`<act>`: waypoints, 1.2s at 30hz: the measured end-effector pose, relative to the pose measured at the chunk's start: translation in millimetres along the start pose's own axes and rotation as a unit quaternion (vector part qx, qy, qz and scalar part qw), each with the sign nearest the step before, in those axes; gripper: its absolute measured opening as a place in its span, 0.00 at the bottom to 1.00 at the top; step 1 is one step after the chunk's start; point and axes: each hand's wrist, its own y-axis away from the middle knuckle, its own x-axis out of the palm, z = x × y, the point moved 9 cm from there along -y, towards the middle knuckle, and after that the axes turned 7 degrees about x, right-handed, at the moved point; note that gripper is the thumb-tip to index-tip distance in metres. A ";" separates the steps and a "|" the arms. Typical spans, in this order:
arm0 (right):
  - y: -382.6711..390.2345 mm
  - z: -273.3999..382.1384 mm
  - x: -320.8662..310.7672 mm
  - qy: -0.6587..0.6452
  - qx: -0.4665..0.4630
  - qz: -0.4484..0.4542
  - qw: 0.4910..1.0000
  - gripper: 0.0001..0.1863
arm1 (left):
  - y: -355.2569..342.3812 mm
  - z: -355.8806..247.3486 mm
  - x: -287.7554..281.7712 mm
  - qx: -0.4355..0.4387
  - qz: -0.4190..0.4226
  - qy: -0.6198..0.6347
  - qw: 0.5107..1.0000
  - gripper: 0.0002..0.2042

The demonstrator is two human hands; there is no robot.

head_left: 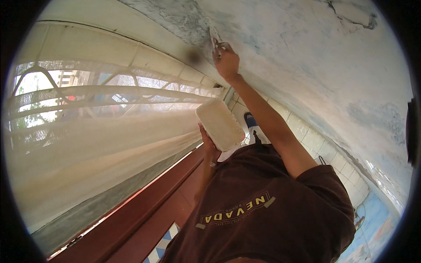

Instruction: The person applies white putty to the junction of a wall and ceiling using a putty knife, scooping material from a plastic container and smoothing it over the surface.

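Observation:
My left hand (209,147) is wrapped round the side of a shallow rectangular tub (220,125), off-white and smeared along its rim. A pale, creamy paste fills it; I hold it in front of my body. Stretched out to the wall, my right hand (226,60) grips a small putty knife (214,34) smeared white. Its blade end meets the wall (272,52) beside a rough grey patch (182,22). The fingers partly hide the handle.
A sheer cream curtain (109,114) hangs over a barred window at left. Below runs a red-brown ledge (144,210). The wall has a crack (351,19) at upper right. White tiles (298,127) line its lower part; a sandalled foot (250,120) shows below.

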 end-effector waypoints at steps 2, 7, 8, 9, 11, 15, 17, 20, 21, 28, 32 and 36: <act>20.4 5.2 4.8 0.005 -0.002 0.029 1.000 0.16 | 3.7 -2.8 -0.4 0.008 -0.017 -0.021 1.000 0.37; 79.5 -11.5 6.0 -0.022 -0.033 0.137 0.990 0.08 | 14.5 -11.4 -2.5 0.029 -0.043 -0.074 0.996 0.37; 86.7 -23.9 4.6 -0.059 -0.037 0.136 0.988 0.08 | 15.0 -11.9 -1.9 0.031 -0.046 -0.082 0.995 0.37; 88.9 -38.6 7.2 -0.058 -0.036 0.136 0.988 0.08 | 15.9 -12.0 -1.6 0.032 -0.049 -0.090 0.994 0.37; 74.6 -76.3 13.5 0.037 0.015 0.095 0.995 0.08 | 16.1 -11.7 -0.8 0.033 -0.051 -0.103 0.993 0.37; 37.3 -83.7 19.8 0.058 0.048 0.026 0.997 0.07 | 18.6 -9.5 -10.1 0.032 -0.055 -0.090 0.994 0.37; 23.8 -74.5 26.2 0.033 0.050 0.027 0.998 0.07 | 19.6 -8.0 -15.8 0.032 -0.054 -0.076 0.995 0.37; 28.3 -75.4 39.0 0.026 0.070 0.054 0.996 0.10 | 16.1 -4.7 -19.4 0.027 -0.047 -0.065 0.996 0.37; 33.4 -80.6 46.0 0.042 0.088 0.082 0.992 0.15 | 14.8 -3.6 -19.4 0.024 -0.042 -0.064 0.997 0.37; 96.7 -66.2 44.0 -0.025 0.015 0.162 0.986 0.12 | 13.4 3.4 -35.5 0.027 -0.026 -0.039 0.999 0.36; 68.1 -95.1 39.3 0.037 0.073 0.085 0.993 0.12 | 13.0 1.3 -29.7 0.047 -0.067 0.001 0.997 0.33; 45.8 -92.2 52.3 0.050 0.110 0.066 0.990 0.12 | 15.1 -7.1 -15.9 0.071 -0.070 -0.052 0.994 0.32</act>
